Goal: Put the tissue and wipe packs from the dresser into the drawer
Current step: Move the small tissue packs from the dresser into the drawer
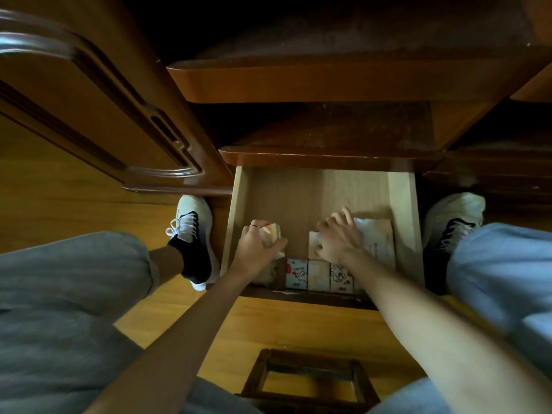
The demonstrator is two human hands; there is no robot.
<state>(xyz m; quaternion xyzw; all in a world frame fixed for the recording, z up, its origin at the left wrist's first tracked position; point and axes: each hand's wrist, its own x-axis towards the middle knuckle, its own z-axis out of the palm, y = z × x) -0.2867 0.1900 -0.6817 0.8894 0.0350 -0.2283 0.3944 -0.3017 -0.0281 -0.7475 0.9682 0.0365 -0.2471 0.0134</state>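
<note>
Down in drawer (406,204): several packs (318,274) already in; L hand (258,249) clutches pack (270,233), R hand (339,237) spread flat, pressing wipes (379,237). Nearly done, prob.

One head-worn view, looking steeply down.

The wide-angle camera sits above a seated person's knees and faces forward and down into the open drawer (325,198) at the frame's centre, close enough that both forearms run in from 5 and 7 o'clock. The dresser (328,82) fills 12 o'clock, a cabinet door (89,115) 10 o'clock, a stool (307,380) 6 o'clock. Edges bow from lens distortion.
</note>
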